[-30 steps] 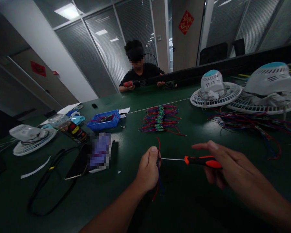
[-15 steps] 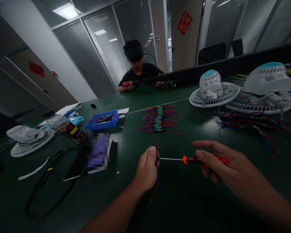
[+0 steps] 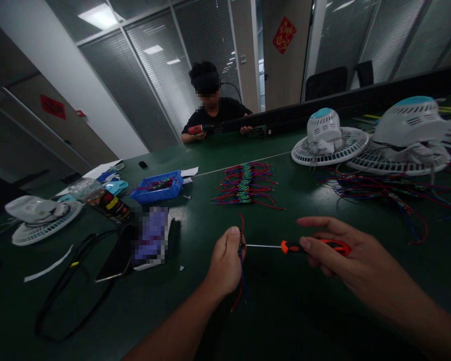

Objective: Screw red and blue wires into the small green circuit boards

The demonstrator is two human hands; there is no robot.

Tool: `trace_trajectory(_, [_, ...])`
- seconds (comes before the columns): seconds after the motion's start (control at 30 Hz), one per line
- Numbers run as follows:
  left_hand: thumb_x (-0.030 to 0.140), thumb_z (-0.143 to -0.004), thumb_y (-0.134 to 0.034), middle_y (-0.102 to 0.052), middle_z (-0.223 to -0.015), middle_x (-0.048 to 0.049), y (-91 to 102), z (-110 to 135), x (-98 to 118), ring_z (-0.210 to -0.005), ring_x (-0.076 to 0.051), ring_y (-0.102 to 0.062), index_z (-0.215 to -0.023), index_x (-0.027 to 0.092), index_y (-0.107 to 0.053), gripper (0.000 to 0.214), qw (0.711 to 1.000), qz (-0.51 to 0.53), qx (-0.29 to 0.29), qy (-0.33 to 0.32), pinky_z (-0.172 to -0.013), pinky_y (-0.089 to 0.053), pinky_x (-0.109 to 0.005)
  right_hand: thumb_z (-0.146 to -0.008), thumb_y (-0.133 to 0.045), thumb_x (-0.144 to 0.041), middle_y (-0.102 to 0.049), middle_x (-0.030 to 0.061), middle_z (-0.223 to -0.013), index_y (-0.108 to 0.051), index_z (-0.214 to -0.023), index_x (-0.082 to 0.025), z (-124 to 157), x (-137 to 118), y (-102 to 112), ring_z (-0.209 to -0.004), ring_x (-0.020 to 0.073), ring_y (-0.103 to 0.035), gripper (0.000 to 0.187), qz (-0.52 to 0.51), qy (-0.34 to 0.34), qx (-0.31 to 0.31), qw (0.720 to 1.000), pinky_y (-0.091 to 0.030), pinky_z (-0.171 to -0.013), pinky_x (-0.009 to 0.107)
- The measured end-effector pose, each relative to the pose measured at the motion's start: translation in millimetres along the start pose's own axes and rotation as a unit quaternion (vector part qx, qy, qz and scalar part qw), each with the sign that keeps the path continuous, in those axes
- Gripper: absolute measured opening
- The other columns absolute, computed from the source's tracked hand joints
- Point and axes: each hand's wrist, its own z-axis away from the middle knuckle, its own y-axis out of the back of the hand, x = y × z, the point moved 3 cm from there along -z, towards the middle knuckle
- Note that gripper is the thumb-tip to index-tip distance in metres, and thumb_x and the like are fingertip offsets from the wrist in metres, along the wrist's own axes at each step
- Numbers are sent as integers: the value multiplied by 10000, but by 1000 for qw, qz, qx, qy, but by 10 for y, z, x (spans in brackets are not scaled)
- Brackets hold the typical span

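Observation:
My left hand [image 3: 225,260] is closed on a small wired circuit board [image 3: 242,246], most of it hidden behind the thumb and fingers. Red and blue wires [image 3: 242,281] stick out above and below the grip. In my right hand [image 3: 349,245] is a screwdriver [image 3: 290,247] with an orange and black handle, lying level between thumb and fingers while the index finger is held off it. Its thin metal shaft points left, and the tip meets the board's edge at my left hand. The exact contact point is too small to make out.
Beyond my hands lies a row of wired green boards [image 3: 245,183]. A blue bin [image 3: 158,194] of wired boards, a bottle [image 3: 113,203] and a phone [image 3: 115,255] are at left. White fan heads [image 3: 330,145] and a wire bundle [image 3: 376,185] lie right. A co-worker [image 3: 214,115] sits opposite, holding a red-and-black tool.
The whole view has shifted slightly, so things appear a little further left. My right thumb has rolled slightly down on the screwdriver handle. The tip is still at the board.

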Motion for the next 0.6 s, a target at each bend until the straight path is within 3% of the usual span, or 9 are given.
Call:
trace_trajectory(0.27, [587, -896, -349, -438, -563, 32, -1, 18, 23, -521, -123, -406, -675, 189, -515, 485, 1000, -19, -4, -6, -528, -337, -236, -719, -624, -578, -702, 60, -784, -601, -1102, -182, 0, 7, 18, -627, 182, -634, 551, 22, 11, 22, 999, -487, -538, 284])
trace_trajectory(0.47, [601, -887, -350, -432, -565, 37, -7, 25, 61, -528, -123, -407, -661, 192, -505, 493, 1000, -23, -5, -7, -538, -342, -236, -843, -380, -662, -544, -28, -448, -605, -1137, -187, -4, 2, -19, -420, 136, -504, 602, 52, -7, -23, 998, -356, -394, 243])
trace_trajectory(0.6, [596, -886, -355, -436, -565, 35, -16, 21, 53, -527, -126, -411, -664, 193, -505, 484, 1000, -21, -10, -10, -534, -342, -238, -837, -424, -631, -545, -34, -453, -576, -1190, -174, -8, 20, -14, -416, 132, -494, 597, 59, -9, -17, 998, -354, -394, 244])
